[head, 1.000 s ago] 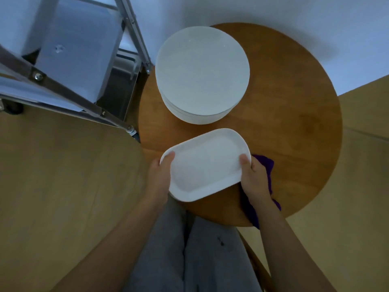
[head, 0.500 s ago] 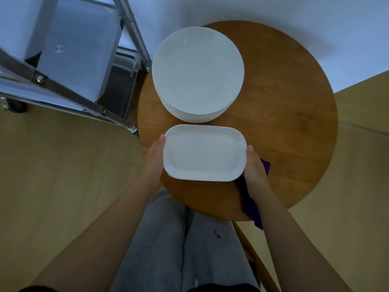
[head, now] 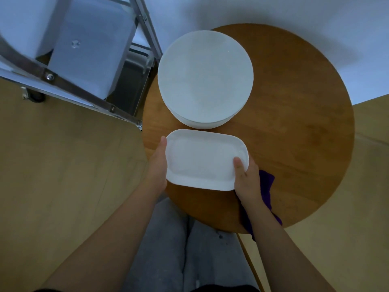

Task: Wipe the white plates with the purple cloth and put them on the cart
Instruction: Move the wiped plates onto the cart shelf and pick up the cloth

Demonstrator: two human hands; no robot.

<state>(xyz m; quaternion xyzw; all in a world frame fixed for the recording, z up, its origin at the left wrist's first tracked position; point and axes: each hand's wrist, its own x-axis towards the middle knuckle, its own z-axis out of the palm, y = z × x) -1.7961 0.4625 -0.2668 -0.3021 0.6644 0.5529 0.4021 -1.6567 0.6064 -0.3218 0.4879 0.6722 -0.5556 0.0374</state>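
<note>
Both hands hold rectangular plate [head: 203, 159]; right thumb [head: 239, 164] now atop.

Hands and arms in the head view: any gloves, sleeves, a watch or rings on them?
None visible. The left hand and right hand are bare, with no gloves or rings that show. Both forearms are uncovered up to the frame's bottom edge, with no watch or band at the wrists. The only clothing in view is grey trousers below.

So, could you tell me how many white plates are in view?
At least 3: the rectangular plate held between both hands, and a stack of round plates behind it showing two or more rims; plates lower in the stack may be hidden.
</note>
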